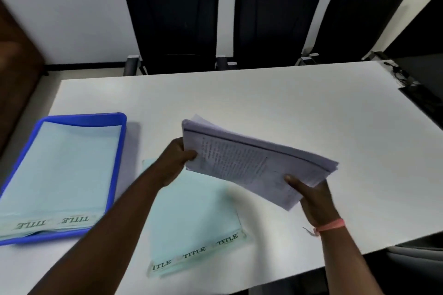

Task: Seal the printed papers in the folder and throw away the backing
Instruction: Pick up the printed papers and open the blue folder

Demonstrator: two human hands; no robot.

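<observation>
A thick stack of printed papers [249,163] is held tilted above the white table, with both hands on it. My left hand [178,160] grips its left edge, thumb on top. My right hand [314,199], with a pink wristband, grips its near right corner. Under the stack and my left forearm a pale green folder [194,218] lies flat on the table, its near strip printed "TITLE". No backing strip can be seen.
A blue tray [117,165] at the left holds more pale green folders [57,175]. The white table [299,108] stretches away to the right. Three black chairs [172,21] stand behind its far edge. Dark cables and equipment [412,88] lie at the far right.
</observation>
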